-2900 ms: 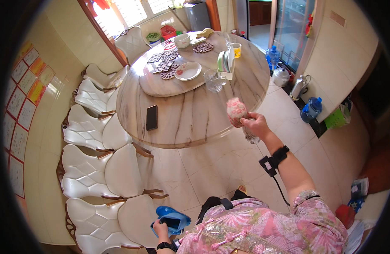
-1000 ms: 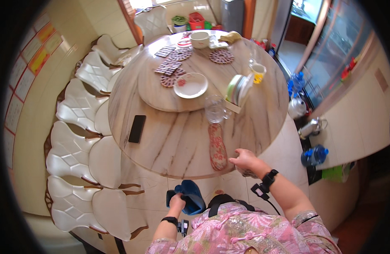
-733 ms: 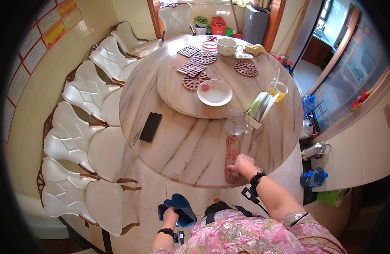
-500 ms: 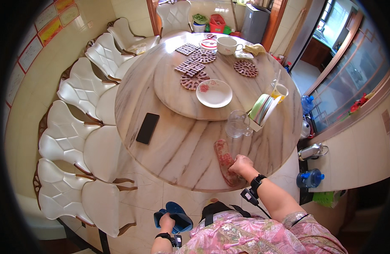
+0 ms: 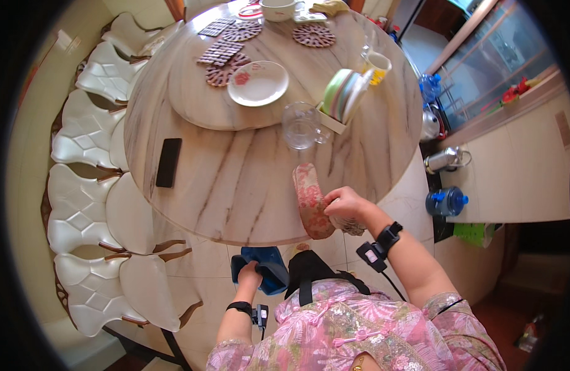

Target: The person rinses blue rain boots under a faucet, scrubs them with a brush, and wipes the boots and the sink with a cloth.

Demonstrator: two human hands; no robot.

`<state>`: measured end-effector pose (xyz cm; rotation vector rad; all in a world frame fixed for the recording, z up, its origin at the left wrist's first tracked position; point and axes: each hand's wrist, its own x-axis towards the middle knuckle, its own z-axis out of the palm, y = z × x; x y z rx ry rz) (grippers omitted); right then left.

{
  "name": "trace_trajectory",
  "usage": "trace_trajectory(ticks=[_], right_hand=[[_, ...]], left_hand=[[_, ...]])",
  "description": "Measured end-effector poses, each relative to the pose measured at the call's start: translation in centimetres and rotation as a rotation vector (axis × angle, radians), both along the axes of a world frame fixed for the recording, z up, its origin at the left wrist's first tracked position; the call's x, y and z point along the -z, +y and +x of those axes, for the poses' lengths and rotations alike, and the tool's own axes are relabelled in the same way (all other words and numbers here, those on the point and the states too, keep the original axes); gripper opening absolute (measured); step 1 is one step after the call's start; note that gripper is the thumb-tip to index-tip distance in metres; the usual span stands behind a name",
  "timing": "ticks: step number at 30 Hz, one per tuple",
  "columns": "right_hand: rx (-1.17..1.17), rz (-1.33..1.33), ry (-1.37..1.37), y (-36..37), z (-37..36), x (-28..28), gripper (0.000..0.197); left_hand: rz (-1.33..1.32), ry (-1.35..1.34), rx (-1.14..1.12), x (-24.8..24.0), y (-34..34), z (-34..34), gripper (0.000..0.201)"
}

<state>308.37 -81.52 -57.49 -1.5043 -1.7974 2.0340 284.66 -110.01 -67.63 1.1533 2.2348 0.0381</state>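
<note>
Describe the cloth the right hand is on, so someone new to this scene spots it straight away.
Start at the round marble table and go to its near edge. There, in front of the clear glass jug, a long pink patterned cloth lies flat under the right hand. It is the only soft fabric thing on the tabletop; the phone is flat and black.

Single head-worn fisheye view, steeply downward from well above the round marble table (image 5: pixel 235 179) and seated lap.
</note>
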Motion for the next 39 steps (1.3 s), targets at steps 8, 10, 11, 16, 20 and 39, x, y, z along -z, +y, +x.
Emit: trace_trajectory(ticks=[8, 10, 11, 16, 20, 39], right_hand=[[0.250, 0.081, 0.079, -1.8, 11.5, 2.2, 0.024], [0.351, 0.106, -0.034, -2.4, 16.2, 3.1, 0.029], [0.439, 0.112, -0.058, -3.2, 18.6, 2.7, 0.030], [0.876, 0.177, -0.144, -8.7, 32.3, 4.9, 0.033], [1.167, 0.025, -0.559, -18.2, 41.5, 7.9, 0.033], [2.593, -0.401, 0.248, -56.8, 37.6, 21.9, 0.014]], left_hand=[[0.033, 0.000, 0.239, 0.6, 7.8, -0.7, 0.030], [0.003, 0.010, 0.284, 0.4, 10.3, -0.3, 0.029], [-0.033, 0.028, 0.263, -0.6, 11.2, 0.5, 0.028], [0.001, 0.043, 0.553, 0.3, 18.0, 3.0, 0.020], [0.004, -0.089, 0.531, 4.3, 24.1, 6.2, 0.024], [0.316, -0.119, 1.669, -0.3, 39.4, 61.7, 0.024]])
